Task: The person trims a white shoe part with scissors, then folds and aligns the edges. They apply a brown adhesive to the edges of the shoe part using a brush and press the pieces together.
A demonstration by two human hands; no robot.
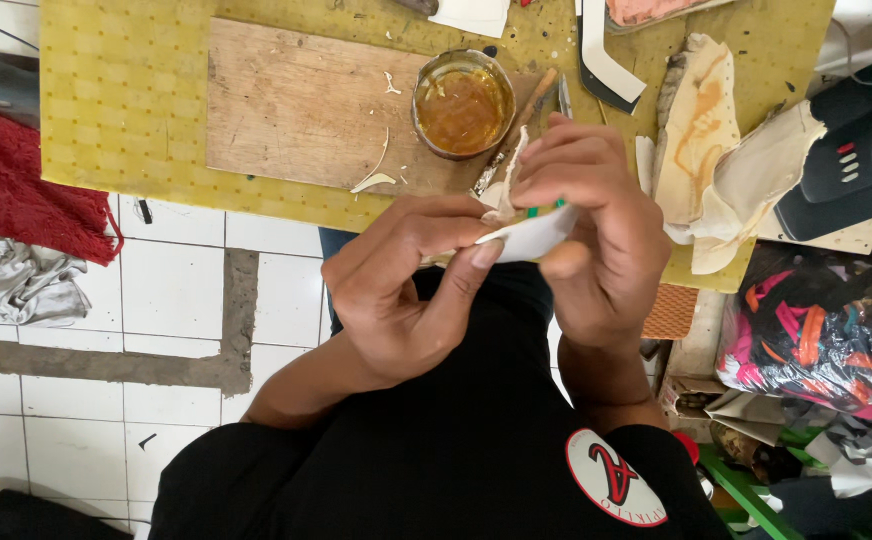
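My left hand (pixel 406 285) and my right hand (pixel 591 235) are both closed on a small white curved piece of material (pixel 534 235) with a green mark on it. I hold it in front of my chest, just below the edge of the yellow work table (pixel 126 110). My left thumb presses along the piece's lower edge. My right fingers wrap over its top and hide most of it. A thin cream strip sticks up from between my hands.
A wooden board (pixel 296 105) lies on the table with a round tin of amber glue (pixel 463 103) and a brush beside it. Cream leather pieces (pixel 701 130) lie at the right. A red cloth (pixel 16 190), white tiled floor and a colourful bag (pixel 816 330) surround the table.
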